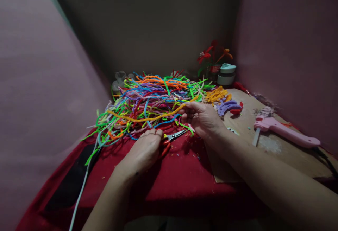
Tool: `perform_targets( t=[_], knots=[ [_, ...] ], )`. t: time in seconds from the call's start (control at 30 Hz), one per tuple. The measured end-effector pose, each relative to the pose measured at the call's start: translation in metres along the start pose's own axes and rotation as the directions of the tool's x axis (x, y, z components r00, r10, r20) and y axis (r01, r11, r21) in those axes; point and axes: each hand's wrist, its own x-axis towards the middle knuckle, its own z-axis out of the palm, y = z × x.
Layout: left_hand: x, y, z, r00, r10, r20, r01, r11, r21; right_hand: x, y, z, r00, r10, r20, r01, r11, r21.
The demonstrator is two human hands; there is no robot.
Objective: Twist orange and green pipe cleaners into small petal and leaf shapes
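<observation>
My right hand point(202, 118) is closed, pinching the end of a long yellow-orange pipe cleaner point(148, 119). The stem stretches leftward over a big heap of multicoloured pipe cleaners point(158, 94). Lower down, my left hand point(149, 145) has its fingers curled over the handles of small scissors point(174, 135). The blades point right, below my right hand, and red handle loops show beside the fingers. My left palm is turned away, so part of its grip is hidden.
Bent orange pieces point(217, 94) and purple pieces point(227, 107) lie on a brown board point(274, 150) at right, with a pink glue gun point(287, 130). Behind stand a lidded container point(226, 74) and red flowers point(205, 55). A white cable point(83, 185) crosses the red cloth point(185, 183) over a black slab point(68, 183).
</observation>
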Motion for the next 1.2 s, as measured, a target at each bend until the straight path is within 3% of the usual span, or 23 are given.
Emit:
perform_targets(
  t=[0.23,0.37,0.5,0.77,1.2],
  knots=[
    [-0.035,-0.001,-0.017,0.990,-0.135,0.050,0.138,0.988,-0.071,0.001,-0.007,-0.001,0.997,-0.060,-0.056,0.062,0.998,0.024],
    [-0.047,0.005,-0.024,0.966,-0.257,-0.022,0.253,0.961,-0.115,-0.001,-0.007,0.001,0.996,-0.086,-0.031,0.086,0.996,-0.008],
    [-0.039,0.025,-0.033,0.943,-0.301,-0.143,0.307,0.951,0.028,-0.002,-0.006,0.002,0.996,-0.085,-0.034,0.084,0.996,-0.029],
    [-0.022,0.044,-0.041,0.955,-0.289,-0.073,0.297,0.901,0.316,-0.003,-0.004,0.003,0.997,-0.081,0.019,0.081,0.996,0.024],
    [-0.015,0.053,-0.035,0.946,-0.298,-0.128,0.325,0.869,0.374,-0.007,-0.003,0.008,0.999,-0.037,-0.005,0.037,0.995,0.092]
  ],
)
